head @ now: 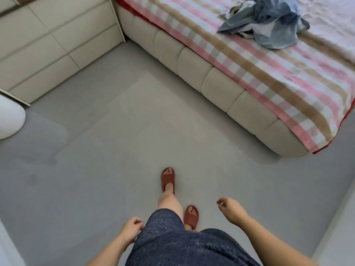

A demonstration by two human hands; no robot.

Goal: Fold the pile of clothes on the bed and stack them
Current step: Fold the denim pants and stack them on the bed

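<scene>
Both hands empty, fingers loosely curled: left hand (132, 230), right hand (231, 210); clothes pile (269, 22) unfolded on bed (249, 73).

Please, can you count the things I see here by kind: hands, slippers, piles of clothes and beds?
Hands: 2, the left hand and the right hand, both empty
Slippers: 2, red-brown, one ahead of the other
Pile of clothes: 1, unfolded
Bed: 1
Total: 6

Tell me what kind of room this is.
Most likely a bedroom: a bed with a padded cream base and a striped blanket, a pile of clothes lying on it, and cream drawer fronts along the wall.
</scene>
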